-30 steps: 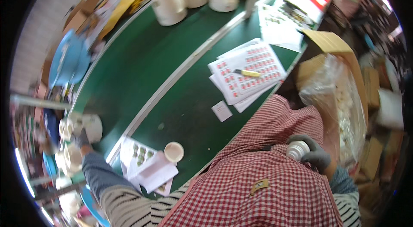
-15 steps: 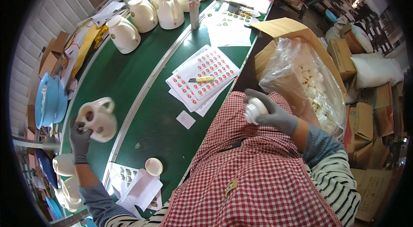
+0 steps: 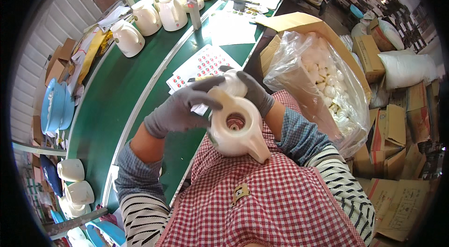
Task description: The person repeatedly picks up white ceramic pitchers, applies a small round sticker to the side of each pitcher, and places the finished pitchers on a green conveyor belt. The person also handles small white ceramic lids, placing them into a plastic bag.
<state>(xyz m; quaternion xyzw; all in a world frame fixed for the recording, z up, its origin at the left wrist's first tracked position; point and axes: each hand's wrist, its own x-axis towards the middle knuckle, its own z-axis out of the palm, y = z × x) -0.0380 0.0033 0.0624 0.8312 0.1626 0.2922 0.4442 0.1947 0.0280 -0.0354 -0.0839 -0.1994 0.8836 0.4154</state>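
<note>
Two grey-gloved hands meet over a red-checked apron (image 3: pixel 262 191), with a cream jug (image 3: pixel 243 138) just below and between them, its round mouth turned up and its spout aimed back past the right hand (image 3: pixel 258 95) toward the wearer. The right hand curls around a blurred white cap (image 3: pixel 236 85), fingers narrowed on it, just beyond the jug's mouth; whether cap and jug touch cannot be told. The left hand (image 3: pixel 175 109) has its fingers stretched across the jug's handle (image 3: pixel 220 98), but whether they close fully on it is unclear. That is the likely weak point: if the left hand bears the jug on a loose fingertip hold, the body could swing on its handle, slide down the apron and strike the floor. A slick glove could also let the smooth cap slip, and with the hands this crowded, knuckles might knock it against the rim and chip or scuff it. Beyond the left fingertips, a cutter (image 3: pixel 199 78) lies partly hidden on a sticker sheet (image 3: pixel 206 63); a low sweep of that hand could catch it or crease the sheet.
</note>
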